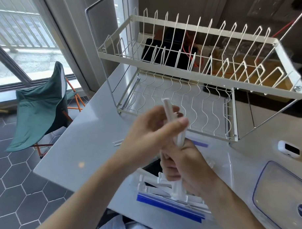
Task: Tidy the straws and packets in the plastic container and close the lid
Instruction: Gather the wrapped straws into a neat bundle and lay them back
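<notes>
My right hand [184, 165] grips a bundle of white wrapped straws [170, 115], held upright above the clear plastic container [220, 170]. My left hand [151, 129] is blurred and wraps its thumb and fingers around the upper part of the same bundle. The container has blue clip edges [167, 206] front and back, and more white straws and packets [154, 183] lie inside it. Its clear lid [279, 192] with a blue seal lies flat on the table to the right. One loose straw [117, 142] lies on the table to the left of the container.
A cream two-tier wire dish rack [191, 67] stands just behind the container on the grey table [80, 146]. A small white device [288, 151] sits at the right. A green folding chair [41, 108] stands on the tiled floor beyond the table's left edge.
</notes>
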